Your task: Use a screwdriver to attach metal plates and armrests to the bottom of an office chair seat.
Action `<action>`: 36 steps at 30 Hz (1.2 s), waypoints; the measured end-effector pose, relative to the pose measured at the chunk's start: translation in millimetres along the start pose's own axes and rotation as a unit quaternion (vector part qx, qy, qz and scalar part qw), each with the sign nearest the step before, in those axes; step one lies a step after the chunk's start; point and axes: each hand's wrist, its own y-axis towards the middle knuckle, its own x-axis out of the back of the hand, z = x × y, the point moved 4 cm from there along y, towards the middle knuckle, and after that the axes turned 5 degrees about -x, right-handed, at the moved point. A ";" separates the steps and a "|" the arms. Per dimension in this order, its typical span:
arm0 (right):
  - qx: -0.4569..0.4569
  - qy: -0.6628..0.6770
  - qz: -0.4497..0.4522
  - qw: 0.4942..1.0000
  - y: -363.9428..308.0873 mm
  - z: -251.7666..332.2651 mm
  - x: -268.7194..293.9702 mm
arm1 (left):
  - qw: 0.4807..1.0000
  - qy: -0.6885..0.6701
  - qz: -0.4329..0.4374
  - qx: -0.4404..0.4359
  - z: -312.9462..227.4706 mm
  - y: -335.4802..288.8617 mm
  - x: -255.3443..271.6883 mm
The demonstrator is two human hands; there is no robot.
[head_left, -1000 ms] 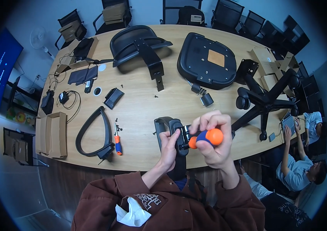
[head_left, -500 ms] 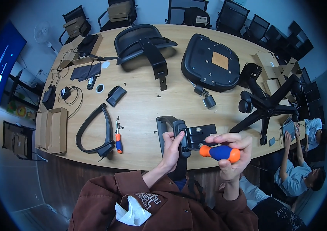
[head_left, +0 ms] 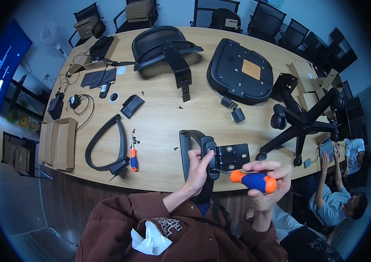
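Note:
At the table's near edge, my left hand (head_left: 197,172) grips a black chair armrest (head_left: 185,148), its thumb pressed on the joint block. A black metal bracket plate (head_left: 237,158) with slots sticks out from that block to the right. My right hand (head_left: 275,196) is closed round the orange and blue handle of a screwdriver (head_left: 254,181). Its shaft points left, and the tip meets the block just below the plate; the exact contact is too small to make out. A second armrest (head_left: 90,150) lies to the left beside another screwdriver (head_left: 133,159) and several small screws (head_left: 136,141).
Farther back lie a chair backrest (head_left: 161,46) and an upturned seat (head_left: 224,74). A five-legged chair base (head_left: 301,126) stands at the right. Open cardboard boxes (head_left: 58,144) and cables are at the left. Two people (head_left: 336,198) sit at the right edge near a laptop (head_left: 326,148).
My right hand and the screwdriver have shifted slightly right and down, with a little more shaft showing. My left hand keeps its hold on the armrest. The whole view has shifted slightly.

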 end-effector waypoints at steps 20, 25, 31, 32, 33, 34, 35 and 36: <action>-0.030 0.137 0.028 0.990 -14.7 -14.2 0.0 | 1.000 0.008 0.010 0.003 5.5 0.9 1.1; -0.097 0.165 -0.028 0.981 -6.4 -4.2 -7.8 | 1.000 0.003 0.016 0.018 5.8 0.8 1.4; -0.057 -0.044 0.010 0.997 -5.5 0.3 -4.4 | 1.000 -0.006 0.014 0.018 4.2 1.4 -1.2; -0.044 -0.050 0.018 0.998 -5.7 -1.9 -1.3 | 1.000 -0.006 0.015 0.019 4.0 1.5 -2.1; -0.045 -0.051 0.018 0.998 -6.0 -5.7 -1.3 | 1.000 -0.005 0.016 0.017 3.6 1.7 -2.9; -0.040 -0.050 -0.007 0.998 -6.7 -8.6 -0.3 | 1.000 -0.003 0.017 0.015 3.6 1.2 -3.8; -0.034 -0.048 -0.031 0.998 -6.8 -11.6 0.1 | 1.000 -0.003 0.018 0.017 6.0 1.5 -3.8; -0.038 -0.062 -0.053 0.996 -5.2 -15.8 -0.8 | 1.000 -0.001 0.019 0.014 9.5 2.6 -3.2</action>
